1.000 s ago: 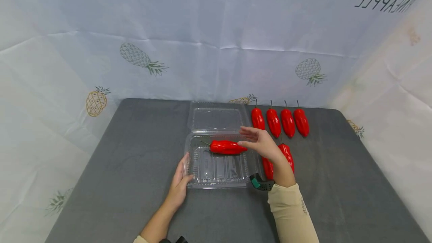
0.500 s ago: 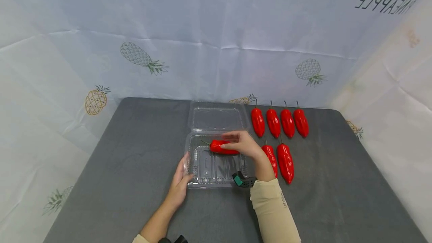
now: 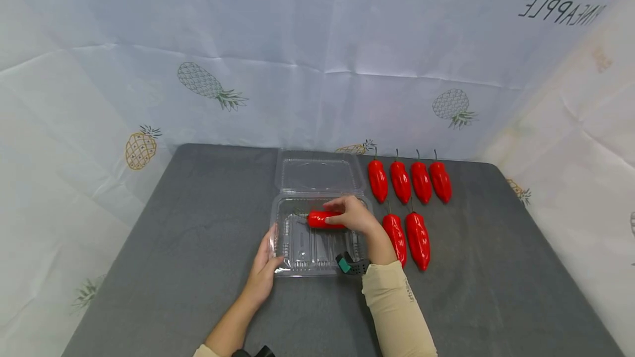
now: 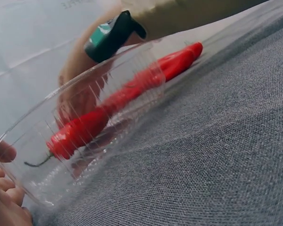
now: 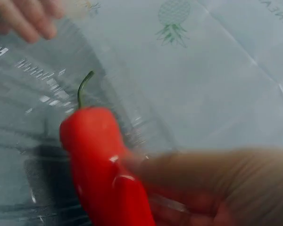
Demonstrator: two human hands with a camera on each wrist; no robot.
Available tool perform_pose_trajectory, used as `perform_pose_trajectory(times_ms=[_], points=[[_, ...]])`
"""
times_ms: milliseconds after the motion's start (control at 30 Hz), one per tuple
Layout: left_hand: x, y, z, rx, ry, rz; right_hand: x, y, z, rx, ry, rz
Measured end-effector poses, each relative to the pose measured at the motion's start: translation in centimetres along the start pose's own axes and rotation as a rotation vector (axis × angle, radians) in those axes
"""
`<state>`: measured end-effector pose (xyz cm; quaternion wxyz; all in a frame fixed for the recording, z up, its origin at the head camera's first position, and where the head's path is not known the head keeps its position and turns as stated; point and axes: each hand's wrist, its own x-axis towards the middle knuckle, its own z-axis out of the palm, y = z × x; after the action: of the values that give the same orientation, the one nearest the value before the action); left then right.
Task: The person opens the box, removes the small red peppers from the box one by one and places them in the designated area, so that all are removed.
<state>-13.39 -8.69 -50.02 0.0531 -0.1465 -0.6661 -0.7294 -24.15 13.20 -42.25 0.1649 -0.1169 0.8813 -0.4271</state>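
Observation:
A clear plastic clamshell box (image 3: 300, 249) lies with its lid (image 3: 317, 174) folded back. My left hand (image 3: 262, 271) holds its left side, thumb over the rim and fingers along the outside wall. Inside the tray, toward the hinge, is a red chili pepper (image 3: 319, 220), its stem pointing left. My right hand (image 3: 353, 216) grips this pepper from above with thumb and fingers, covering its right end. In the right wrist view the thumb presses on the pepper (image 5: 99, 160), which has a curved green stem.
Several red peppers (image 3: 401, 182) stand in a row right of the lid, stems toward the back. Two more peppers (image 3: 418, 241) lie nearer, beside the right forearm. The dark grey tabletop (image 3: 198, 225) ends at a pineapple-print cloth (image 3: 307, 103).
My right hand has come left over the tray and taken hold of the pepper in it. That pepper has shifted slightly. My left hand keeps its hold on the box.

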Motion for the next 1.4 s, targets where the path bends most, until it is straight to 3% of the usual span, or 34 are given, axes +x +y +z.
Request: perform_pose_trajectory(times_ms=[267, 433, 667, 967, 1233, 1400], points=[[0.0, -0.2, 0.0, -0.014, -0.007, 0.034, 0.5, 0.7, 0.5, -0.11, 0.012, 0.116], [0.0, -0.2, 0.0, -0.006, 0.002, 0.03, 0.6, 0.7, 0.6, -0.137, -0.018, 0.129], [0.0, -0.2, -0.1, 0.011, 0.011, 0.015, 0.7, 0.7, 0.7, -0.175, -0.014, 0.107], [-0.1, -0.2, 0.0, 0.005, 0.021, 0.027, -0.2, 0.0, 0.0, -0.229, -0.06, 0.004], [0.0, -0.1, -0.1, 0.044, 0.051, -0.023, -2.6, -0.8, -1.6, -0.231, -0.039, -0.095], [0.0, -0.1, -0.1, 0.044, 0.051, -0.025, -4.3, -0.4, -2.5, -0.204, 0.004, -0.104]])
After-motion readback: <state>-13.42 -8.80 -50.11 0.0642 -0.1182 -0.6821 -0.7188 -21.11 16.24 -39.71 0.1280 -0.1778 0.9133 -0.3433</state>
